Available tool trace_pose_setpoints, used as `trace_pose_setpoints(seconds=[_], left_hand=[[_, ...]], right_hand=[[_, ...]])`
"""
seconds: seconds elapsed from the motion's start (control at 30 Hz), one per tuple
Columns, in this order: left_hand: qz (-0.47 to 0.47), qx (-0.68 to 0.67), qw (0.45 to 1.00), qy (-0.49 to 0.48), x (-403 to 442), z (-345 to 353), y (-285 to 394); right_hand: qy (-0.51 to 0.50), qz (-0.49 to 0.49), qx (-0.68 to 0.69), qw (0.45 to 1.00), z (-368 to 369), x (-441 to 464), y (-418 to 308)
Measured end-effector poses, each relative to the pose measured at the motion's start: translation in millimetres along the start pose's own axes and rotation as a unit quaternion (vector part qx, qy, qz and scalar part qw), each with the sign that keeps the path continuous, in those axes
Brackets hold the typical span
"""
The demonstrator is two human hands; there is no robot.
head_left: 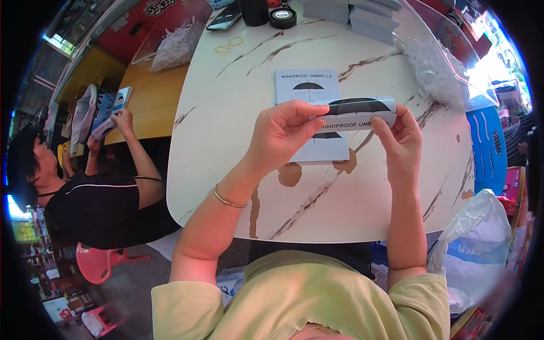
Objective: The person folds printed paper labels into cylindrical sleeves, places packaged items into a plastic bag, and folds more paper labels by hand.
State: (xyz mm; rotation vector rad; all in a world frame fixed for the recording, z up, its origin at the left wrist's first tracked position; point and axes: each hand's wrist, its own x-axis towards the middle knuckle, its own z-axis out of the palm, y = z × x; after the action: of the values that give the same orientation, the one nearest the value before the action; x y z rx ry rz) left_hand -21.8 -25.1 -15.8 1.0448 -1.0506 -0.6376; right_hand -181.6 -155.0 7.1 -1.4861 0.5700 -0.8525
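Observation:
Between my two hands a printed umbrella card (362, 122) is held level above the table, bent or folded lengthwise. Its white strip reads "WINDPROOF UMBRELLA" and a black umbrella shape shows above. My left hand (289, 124) pinches the left end with thumb and fingers. At the right end, my right hand (399, 133) grips with the thumb in front and the fingers behind. Beneath them, flat white umbrella cards (309, 90) lie on the marbled table (226, 141), partly hidden by the held card and my left hand.
Clear plastic bins (439, 73) with shredded-looking material stand right and far left. Grey-white stacks (368, 20), a black cup (253, 11), a phone (225, 17) and rubber bands (228, 45) lie at the back. Left, a co-worker (96, 192) handles a similar card. A plastic bag (476, 238) hangs right.

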Motion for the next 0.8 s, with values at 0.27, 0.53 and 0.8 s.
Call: trace_pose_setpoints(seconds=[0.27,0.53,0.8], left_hand=[[-0.008,0.005,1.000,0.017,2.3,-2.0,3.5],[-0.021,-0.013,1.000,0.019,3.5,-5.8,6.7],[-0.057,-0.042,0.997,0.035,4.0,-4.7,8.8]], right_hand=[[-0.015,-0.009,-0.015,1.000,-4.7,1.2,1.4],[-0.035,-0.023,-0.008,0.999,-4.1,0.7,0.4],[-0.047,-0.021,-0.012,0.999,-6.1,1.1,0.8]])
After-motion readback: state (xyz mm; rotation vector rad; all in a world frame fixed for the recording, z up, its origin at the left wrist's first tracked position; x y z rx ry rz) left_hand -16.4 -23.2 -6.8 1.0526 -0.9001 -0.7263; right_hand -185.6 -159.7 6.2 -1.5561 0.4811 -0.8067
